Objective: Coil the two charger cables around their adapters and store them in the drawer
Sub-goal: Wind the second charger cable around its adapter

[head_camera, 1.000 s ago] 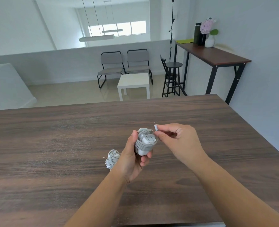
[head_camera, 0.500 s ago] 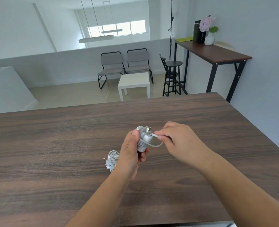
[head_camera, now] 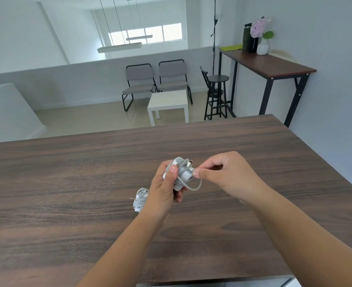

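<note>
**Tucking the last loop on adapter no. 2**

Left hand [head_camera: 164,190] grips the wrapped adapter [head_camera: 182,172] w/ thumb on top, fingers curled underneath, held above the worktop [head_camera: 67,183] near its middle. Right hand [head_camera: 225,176] is just to the right of it, thumb & forefinger pinching the cable end [head_camera: 194,186], other fingers curled in. A short slack loop hangs below the adapter btwn the two hands. Key relation: the free end sits on the adapter's right side, so the right hand is nearer and prob. does the tuck while the left steadies. Other coiled charger [head_camera: 140,198] lies on the worktop just left of the left wrist. Drawer not clearly in view; storing not yet done.
</note>
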Available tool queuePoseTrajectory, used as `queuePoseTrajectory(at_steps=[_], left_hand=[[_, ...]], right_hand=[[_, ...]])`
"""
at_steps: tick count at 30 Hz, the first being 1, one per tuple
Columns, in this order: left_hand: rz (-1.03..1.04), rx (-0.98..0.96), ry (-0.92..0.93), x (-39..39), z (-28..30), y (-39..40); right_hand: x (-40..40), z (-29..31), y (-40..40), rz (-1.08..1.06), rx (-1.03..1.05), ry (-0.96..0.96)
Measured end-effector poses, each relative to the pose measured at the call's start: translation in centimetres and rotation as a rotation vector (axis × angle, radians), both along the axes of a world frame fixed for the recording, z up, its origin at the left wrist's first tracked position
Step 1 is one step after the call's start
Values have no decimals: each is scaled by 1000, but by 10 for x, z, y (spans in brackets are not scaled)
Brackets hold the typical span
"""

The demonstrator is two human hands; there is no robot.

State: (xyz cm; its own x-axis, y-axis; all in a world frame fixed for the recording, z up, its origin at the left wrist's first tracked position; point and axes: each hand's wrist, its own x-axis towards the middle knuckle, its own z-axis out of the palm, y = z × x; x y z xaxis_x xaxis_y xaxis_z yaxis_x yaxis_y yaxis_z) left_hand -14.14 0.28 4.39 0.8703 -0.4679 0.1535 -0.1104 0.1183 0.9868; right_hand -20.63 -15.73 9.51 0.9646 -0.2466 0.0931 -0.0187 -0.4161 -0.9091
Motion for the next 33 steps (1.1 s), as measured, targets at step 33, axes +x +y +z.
queuePoseTrajectory(at_steps=[33], left_hand=[[4,-11,-143,-1,-3,6]], right_hand=[[-7,-13,8,52,549,1]])
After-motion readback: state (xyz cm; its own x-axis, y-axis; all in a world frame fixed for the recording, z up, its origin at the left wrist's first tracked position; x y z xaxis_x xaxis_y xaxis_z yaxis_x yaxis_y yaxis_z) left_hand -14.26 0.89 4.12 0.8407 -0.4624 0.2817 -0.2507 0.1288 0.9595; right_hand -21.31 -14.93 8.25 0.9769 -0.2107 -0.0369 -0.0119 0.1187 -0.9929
